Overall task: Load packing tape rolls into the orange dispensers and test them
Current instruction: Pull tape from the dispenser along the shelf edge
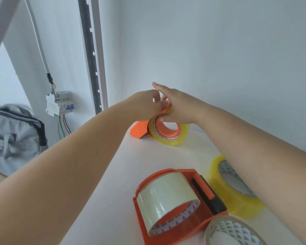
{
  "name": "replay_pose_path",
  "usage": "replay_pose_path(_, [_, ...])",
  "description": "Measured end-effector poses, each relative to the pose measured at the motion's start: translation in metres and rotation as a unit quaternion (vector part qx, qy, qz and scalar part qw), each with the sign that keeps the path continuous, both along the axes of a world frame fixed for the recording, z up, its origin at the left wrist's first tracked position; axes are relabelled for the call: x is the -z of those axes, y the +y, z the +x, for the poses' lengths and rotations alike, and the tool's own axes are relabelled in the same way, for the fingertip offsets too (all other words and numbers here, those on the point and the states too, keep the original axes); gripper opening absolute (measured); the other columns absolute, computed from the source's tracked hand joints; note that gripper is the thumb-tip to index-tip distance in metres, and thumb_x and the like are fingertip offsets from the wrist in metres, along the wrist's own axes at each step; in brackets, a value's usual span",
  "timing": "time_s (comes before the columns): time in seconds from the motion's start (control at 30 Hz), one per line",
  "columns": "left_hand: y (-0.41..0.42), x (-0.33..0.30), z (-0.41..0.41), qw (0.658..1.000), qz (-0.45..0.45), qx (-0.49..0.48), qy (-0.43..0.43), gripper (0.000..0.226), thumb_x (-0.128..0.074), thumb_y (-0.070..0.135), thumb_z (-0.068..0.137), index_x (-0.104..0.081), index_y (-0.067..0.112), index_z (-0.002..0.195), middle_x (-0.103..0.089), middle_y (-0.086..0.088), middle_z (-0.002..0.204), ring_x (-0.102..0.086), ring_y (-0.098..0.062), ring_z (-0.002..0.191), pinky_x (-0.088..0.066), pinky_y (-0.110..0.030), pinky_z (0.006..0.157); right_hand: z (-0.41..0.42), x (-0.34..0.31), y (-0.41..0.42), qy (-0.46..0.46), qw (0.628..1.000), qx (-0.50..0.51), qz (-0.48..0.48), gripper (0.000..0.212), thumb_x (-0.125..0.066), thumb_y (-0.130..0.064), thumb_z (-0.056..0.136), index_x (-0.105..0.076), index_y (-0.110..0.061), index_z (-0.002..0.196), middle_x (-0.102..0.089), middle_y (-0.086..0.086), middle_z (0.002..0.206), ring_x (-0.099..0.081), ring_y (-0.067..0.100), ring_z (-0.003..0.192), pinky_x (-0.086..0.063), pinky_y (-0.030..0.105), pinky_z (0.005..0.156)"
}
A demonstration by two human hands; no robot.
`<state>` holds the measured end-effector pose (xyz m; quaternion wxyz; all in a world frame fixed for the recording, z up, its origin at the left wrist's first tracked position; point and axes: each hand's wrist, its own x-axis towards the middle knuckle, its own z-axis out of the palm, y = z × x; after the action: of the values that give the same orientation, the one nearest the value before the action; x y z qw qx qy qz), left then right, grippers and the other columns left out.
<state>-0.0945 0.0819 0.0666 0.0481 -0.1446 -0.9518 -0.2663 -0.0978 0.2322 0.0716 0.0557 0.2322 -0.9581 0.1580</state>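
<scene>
Both your arms reach out to the far end of the white bench (131,174), where your hands meet over the far orange dispenser (140,129). A yellowish tape roll (168,137) sits mounted on that dispenser's orange hub, standing on edge on the bench close to the wall. Your left hand (145,103) has its fingers curled in a pinching grip at the top of the roll, right at the dispenser's upper edge (what exactly it pinches, tape end or plastic, is too small to tell). Your right hand (177,106) is clamped on the same roll: the thumb hooks into the orange hub while the other fingers lie over the outer rim, with the forefinger pointing up and away.

Nearer to you, a second orange dispenser (177,225) lies on the bench with a pale wide tape roll (166,195) seated in it, its black cutter bar facing right. Just beside it to the right, partly under your right forearm, rests a loose yellow tape roll (224,197), and a clear tape roll (233,232) shows at the bottom edge.

Off the bench to the left, a grey bag (14,137) sits low, and a circuit breaker (59,103) with coloured wires hangs on the wall.
</scene>
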Motion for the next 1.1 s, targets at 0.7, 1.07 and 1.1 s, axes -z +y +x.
replay_pose_path(0.7, [-0.107,0.086,-0.046,0.945,0.171,-0.276,-0.021,0.011,-0.038,0.018,0.094,-0.049,0.018,0.094,-0.067,-0.005,0.103,-0.058,-0.032,0.09,-0.04,-0.031,0.065,-0.003,-0.012,0.005,-0.04,0.995,-0.016,0.088,0.037,-0.065,-0.025,0.083,-0.06,-0.037,0.117,-0.043,-0.003,0.118,-0.054,0.016,0.105,-0.045,0.036,0.096])
replay_pose_path(1.07, [-0.113,0.096,-0.044,0.955,0.017,-0.295,0.015,0.023,-0.039,0.01,0.092,-0.057,0.014,0.105,-0.061,-0.01,0.096,-0.049,-0.033,0.104,-0.044,-0.037,0.071,-0.001,-0.017,0.0,-0.061,0.992,-0.003,0.111,0.038,-0.065,-0.017,0.081,-0.055,-0.04,0.11,-0.038,-0.004,0.116,-0.057,0.022,0.095,-0.05,0.039,0.088])
replay_pose_path(1.1, [-0.114,0.097,-0.044,0.953,0.003,-0.301,0.017,0.025,-0.039,0.009,0.092,-0.055,0.013,0.11,-0.06,-0.012,0.1,-0.047,-0.033,0.108,-0.043,-0.038,0.072,-0.001,-0.018,-0.001,-0.064,0.991,0.0,0.118,0.038,-0.064,-0.016,0.081,-0.055,-0.04,0.109,-0.038,-0.004,0.116,-0.058,0.022,0.094,-0.051,0.04,0.087])
